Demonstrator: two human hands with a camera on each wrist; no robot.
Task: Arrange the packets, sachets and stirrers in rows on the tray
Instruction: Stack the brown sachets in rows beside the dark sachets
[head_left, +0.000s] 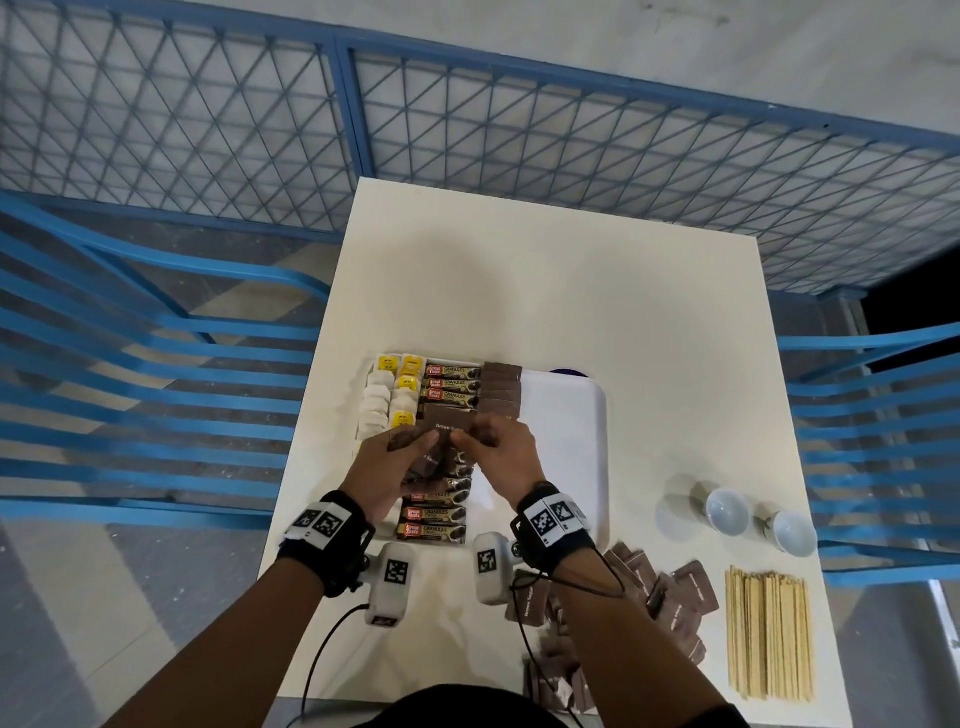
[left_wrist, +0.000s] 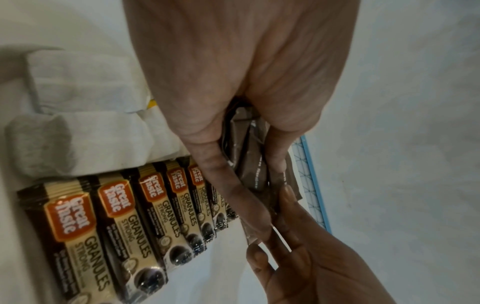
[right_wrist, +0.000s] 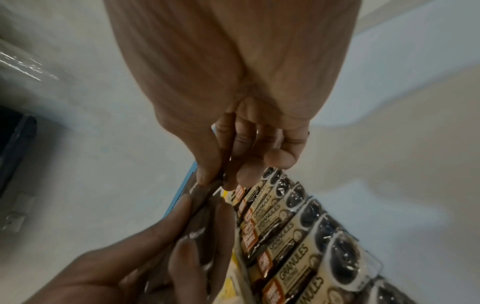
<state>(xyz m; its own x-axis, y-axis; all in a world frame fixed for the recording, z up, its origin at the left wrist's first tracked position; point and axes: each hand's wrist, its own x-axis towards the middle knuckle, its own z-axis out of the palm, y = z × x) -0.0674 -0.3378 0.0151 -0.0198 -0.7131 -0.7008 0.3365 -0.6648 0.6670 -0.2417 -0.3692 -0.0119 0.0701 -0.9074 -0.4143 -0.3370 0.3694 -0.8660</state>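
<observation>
Both hands — left hand (head_left: 387, 470), right hand (head_left: 501, 460) — gripping brown sugar sachets (head_left: 447, 423), above tray (head_left: 571, 415)

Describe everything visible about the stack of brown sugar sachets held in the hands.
The stack of brown sugar sachets is several flat, brown, paper-looking packets with white lettering, the top one reading "Brown Sugar". The left hand grips them fanned; the right hand pinches one at its edge. They are held above the coffee packets on the tray.

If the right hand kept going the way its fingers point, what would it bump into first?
Probably the row of brown sugar packets on the tray, just beyond the right hand, which pinches a brown packet. Its height above the tray is hard to judge.
</observation>
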